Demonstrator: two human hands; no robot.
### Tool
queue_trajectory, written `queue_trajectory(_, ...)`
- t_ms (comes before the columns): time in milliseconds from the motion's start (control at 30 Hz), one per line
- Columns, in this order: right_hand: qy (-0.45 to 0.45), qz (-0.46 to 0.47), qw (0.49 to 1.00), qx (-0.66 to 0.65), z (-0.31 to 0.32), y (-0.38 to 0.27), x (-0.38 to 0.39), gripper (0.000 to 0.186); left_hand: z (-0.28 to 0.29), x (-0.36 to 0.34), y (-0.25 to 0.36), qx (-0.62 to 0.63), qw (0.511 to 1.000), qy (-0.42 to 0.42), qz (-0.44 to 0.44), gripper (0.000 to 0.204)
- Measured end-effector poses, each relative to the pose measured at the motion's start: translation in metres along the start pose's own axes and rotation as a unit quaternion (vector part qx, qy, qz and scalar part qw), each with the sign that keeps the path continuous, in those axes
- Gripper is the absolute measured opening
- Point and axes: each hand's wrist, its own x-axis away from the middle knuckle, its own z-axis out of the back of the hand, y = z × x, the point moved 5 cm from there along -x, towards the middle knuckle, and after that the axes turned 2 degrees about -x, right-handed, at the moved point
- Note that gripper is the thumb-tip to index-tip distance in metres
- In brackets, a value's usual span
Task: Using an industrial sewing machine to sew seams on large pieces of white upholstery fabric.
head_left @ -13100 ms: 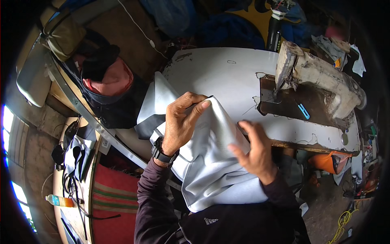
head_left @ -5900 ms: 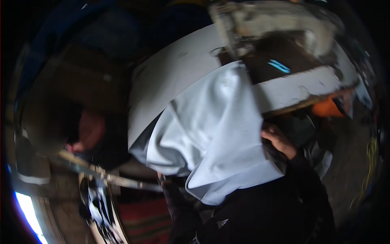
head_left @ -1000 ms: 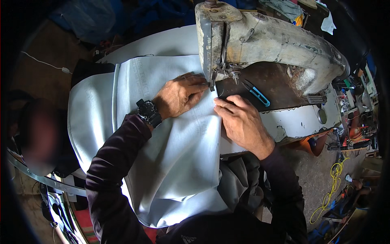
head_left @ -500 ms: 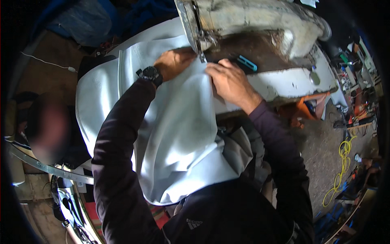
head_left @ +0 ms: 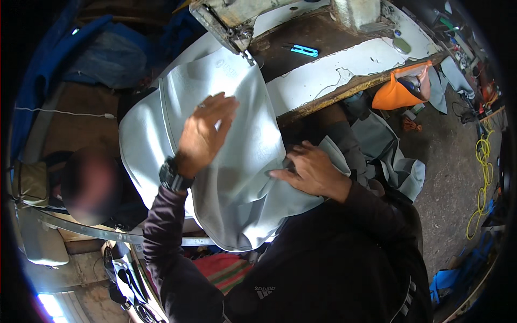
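A large pale silver-grey sheet of vinyl-like material (head_left: 245,129) drapes from the sewing machine (head_left: 229,24) down over my lap. Its far edge reaches the machine's presser foot (head_left: 247,57). My left hand (head_left: 204,132), with a dark watch on its wrist, is over the middle of the sheet, fingers outstretched and nothing in them; whether it touches the sheet I cannot tell. Nearer me and to the right, my right hand (head_left: 313,171) rests on the sheet's crumpled near part, thumb and fingers apart. Blue thread snips (head_left: 302,50) lie on the machine bed, right of the presser foot.
A chipped white table edge (head_left: 334,72) runs right of the machine, with a small round tin (head_left: 400,45) on it. Below it hangs an orange pouch (head_left: 398,92). More grey material (head_left: 401,167) bunches beside my leg. Yellow cord (head_left: 481,180) lies at far right; a person (head_left: 91,185) is at left.
Both hands have come away from the presser foot toward me. My right hand now lies on the sheet's near folds. The view has shifted, showing more of the table's right side.
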Motion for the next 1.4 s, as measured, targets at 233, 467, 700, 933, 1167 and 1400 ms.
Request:
queue_trajectory(233, -0.138, -0.066, 0.981, -0.122, -0.031, -0.008, -0.03, 0.058, -0.024, 0.014, 0.078, 0.032, 0.985, -0.06, -0.161, 0.046)
queue_trajectory(467, -0.15, -0.023, 0.861, -0.486, -0.005, -0.034, 0.024, 0.021, -0.027, -0.001, 0.092, 0.184, 0.956, -0.099, -0.208, 0.047)
queue_trajectory(700, -0.143, -0.239, 0.686, -0.672, 0.006, -0.029, 0.032, 0.033, -0.039, -0.015, 0.102, 0.241, 0.94, -0.09, -0.223, 0.027)
queue_trajectory(933, 0.039, -0.244, 0.576, -0.779, -0.054, 0.056, 0.0, 0.032, -0.073, -0.013, 0.105, 0.288, 0.927, -0.103, -0.217, 0.029)
queue_trajectory(1167, -0.166, -0.251, 0.796, -0.525, -0.122, 0.029, -0.021, 0.024, -0.057, -0.009, 0.093, 0.325, 0.901, -0.198, -0.21, 0.036)
queue_trajectory(1400, -0.185, -0.077, 0.922, -0.331, -0.069, 0.019, -0.004, 0.021, -0.087, -0.005, 0.095, 0.448, 0.876, -0.115, -0.136, 0.039)
